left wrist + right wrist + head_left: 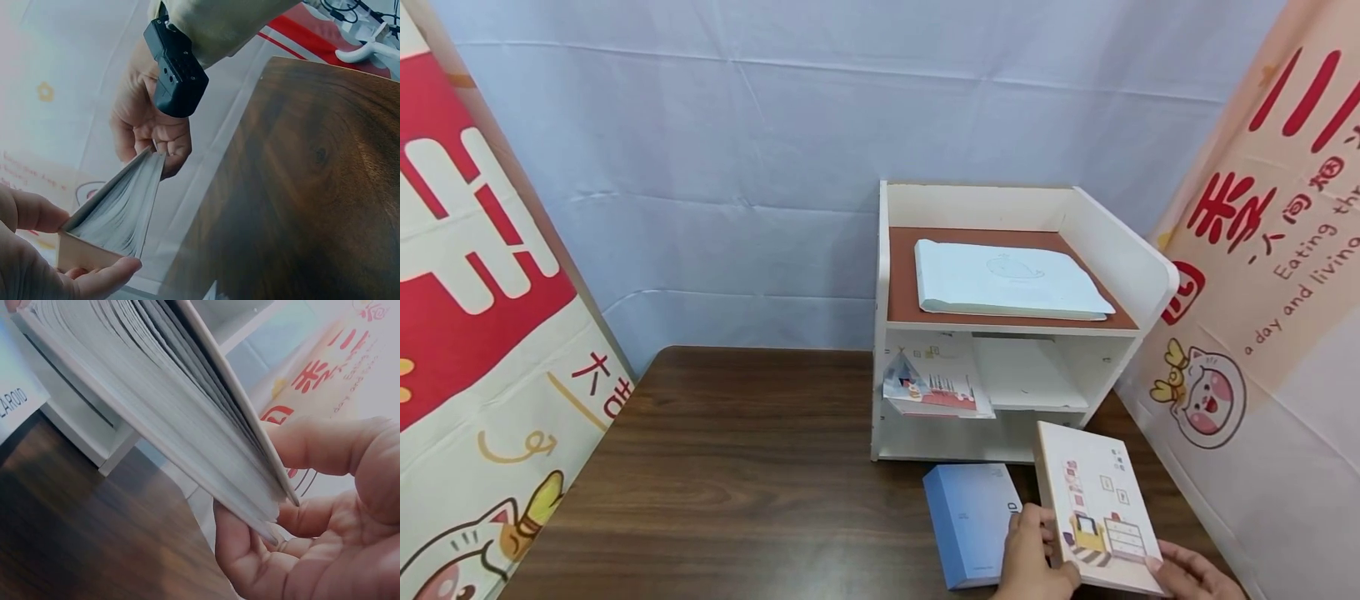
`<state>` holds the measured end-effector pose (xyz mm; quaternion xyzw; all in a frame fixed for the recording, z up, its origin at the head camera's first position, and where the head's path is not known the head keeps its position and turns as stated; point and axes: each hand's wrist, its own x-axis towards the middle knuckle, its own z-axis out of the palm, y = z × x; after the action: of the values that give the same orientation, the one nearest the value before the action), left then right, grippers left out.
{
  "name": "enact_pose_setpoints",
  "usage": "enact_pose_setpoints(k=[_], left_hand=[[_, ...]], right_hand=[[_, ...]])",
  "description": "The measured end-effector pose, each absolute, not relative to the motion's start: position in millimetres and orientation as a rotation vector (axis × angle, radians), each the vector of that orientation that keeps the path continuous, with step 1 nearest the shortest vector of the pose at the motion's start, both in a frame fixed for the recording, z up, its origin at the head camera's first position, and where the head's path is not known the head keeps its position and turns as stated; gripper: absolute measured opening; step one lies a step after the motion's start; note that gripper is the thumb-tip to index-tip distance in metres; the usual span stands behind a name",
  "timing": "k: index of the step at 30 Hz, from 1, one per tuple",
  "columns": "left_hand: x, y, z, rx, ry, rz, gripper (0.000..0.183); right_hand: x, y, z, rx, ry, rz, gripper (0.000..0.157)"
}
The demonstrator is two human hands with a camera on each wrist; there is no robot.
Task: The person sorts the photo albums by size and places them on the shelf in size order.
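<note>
Both hands hold a thick hardcover book (1101,508) with a pale illustrated cover, raised and tilted at the table's front right. My left hand (1033,557) grips its left edge, thumb near the lower corner. At the opposite lower corner, my right hand (1197,573) pinches the covers, thumb on one and fingers under the other, as the right wrist view shows. The pages (169,419) look slightly fanned between the covers. Beside my left hand lies a blue book or box (973,521) on the table, partly hidden by that hand.
A white shelf unit (880,392) stands behind the book. On its top lies a pale flat package (1011,279) with a faint drawing; its middle level holds an illustrated book or folder (936,375). The dark wooden table (737,475) extends left. Printed cloths hang at both sides.
</note>
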<state>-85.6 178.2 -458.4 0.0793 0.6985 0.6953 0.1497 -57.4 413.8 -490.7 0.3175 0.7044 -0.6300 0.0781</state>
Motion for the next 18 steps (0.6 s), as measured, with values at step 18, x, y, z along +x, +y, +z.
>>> enact_pose_setpoints(k=[18], left_hand=[[-87.2,164.2,-443.9,0.261,1.948,2.087,0.048]], right_hand=[[-62.9,394.8,-459.2,0.865,2.239,-1.779,0.086]])
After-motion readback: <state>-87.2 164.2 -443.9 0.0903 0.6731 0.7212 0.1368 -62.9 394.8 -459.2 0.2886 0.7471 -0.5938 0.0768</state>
